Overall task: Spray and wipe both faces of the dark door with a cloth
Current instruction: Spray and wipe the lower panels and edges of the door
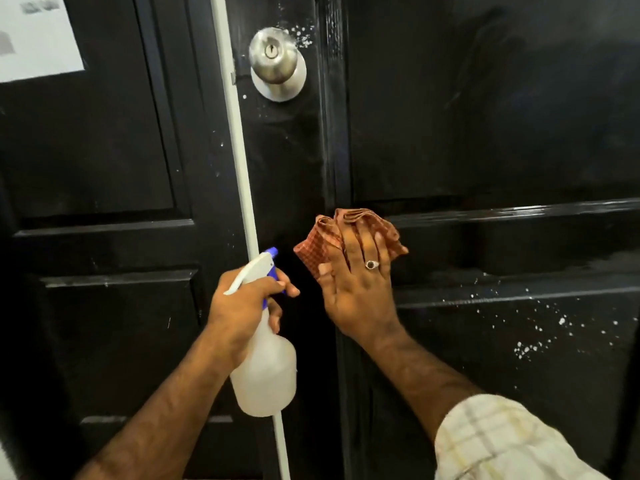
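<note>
The dark door (485, 116) fills the right of the view, glossy black with raised panels and white spray droplets near the knob and on its lower right panel. My right hand (360, 292) presses a crumpled red-checked cloth (325, 237) flat against the door just left of the middle rail. My left hand (242, 306) grips the neck of a translucent white spray bottle (266, 368) with a blue nozzle, held upright close to the door's edge.
A round silver knob (275, 60) with a keyhole sits at the door's upper left. A white strip (239, 140) runs down beside it. Left of the strip stands another black panelled door (90, 150) with a white paper sheet (34, 32) taped on it.
</note>
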`<state>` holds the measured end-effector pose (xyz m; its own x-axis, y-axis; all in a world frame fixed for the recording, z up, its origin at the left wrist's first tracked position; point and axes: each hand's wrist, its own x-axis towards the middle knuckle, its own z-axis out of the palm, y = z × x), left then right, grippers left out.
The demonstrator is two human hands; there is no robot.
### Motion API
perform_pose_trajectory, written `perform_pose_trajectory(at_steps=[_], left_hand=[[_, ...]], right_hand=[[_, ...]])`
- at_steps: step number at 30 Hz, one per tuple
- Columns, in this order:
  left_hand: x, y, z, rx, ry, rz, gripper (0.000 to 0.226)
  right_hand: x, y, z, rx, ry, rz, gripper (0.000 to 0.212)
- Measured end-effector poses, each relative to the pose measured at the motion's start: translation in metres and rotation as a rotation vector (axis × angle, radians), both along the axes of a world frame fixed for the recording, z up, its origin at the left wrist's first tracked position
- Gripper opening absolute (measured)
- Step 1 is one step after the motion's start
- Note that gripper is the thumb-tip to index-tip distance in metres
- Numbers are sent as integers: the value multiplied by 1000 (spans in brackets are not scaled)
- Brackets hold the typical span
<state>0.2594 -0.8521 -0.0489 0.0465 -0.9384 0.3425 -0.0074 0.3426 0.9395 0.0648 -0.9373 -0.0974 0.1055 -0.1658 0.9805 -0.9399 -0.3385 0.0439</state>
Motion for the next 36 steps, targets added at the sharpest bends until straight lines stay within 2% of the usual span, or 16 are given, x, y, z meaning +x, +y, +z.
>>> perform_pose_trajectory(at_steps=[4,6,9,11,15,19,22,26,33,36], left_hand=[[2,-1,5,-4,-33,3,11],[-4,-6,7,-22,-64,-20,12],[-18,-12,6,7,-70,-51,13],[-38,-14,2,28,-48,-78,15],[-88,-20,-13,60,-64,-172,19],[-120,-23,-25,99,-68,-241,18],[-131,-20,-26,103,-61,-272,18],[-118,-19,-26,120,-53,-256,18],[-53,-11,-29,54,-36,-191,16],[-33,6,-26,50,-25,-121,12]], right_hand=[[-4,7,20,-20,70,87,58],[-16,6,26,-23,165,116,58],[-47,5,15,-4,321,109,57],[-77,7,0,4,345,94,55],[-181,18,-27,-2,318,-59,57],[-308,40,-36,120,121,-249,74],[-350,55,-35,261,0,-337,79],[-309,45,-40,294,-92,-307,77],[-141,28,-28,181,252,-177,79],[-65,19,-14,159,412,-66,71]])
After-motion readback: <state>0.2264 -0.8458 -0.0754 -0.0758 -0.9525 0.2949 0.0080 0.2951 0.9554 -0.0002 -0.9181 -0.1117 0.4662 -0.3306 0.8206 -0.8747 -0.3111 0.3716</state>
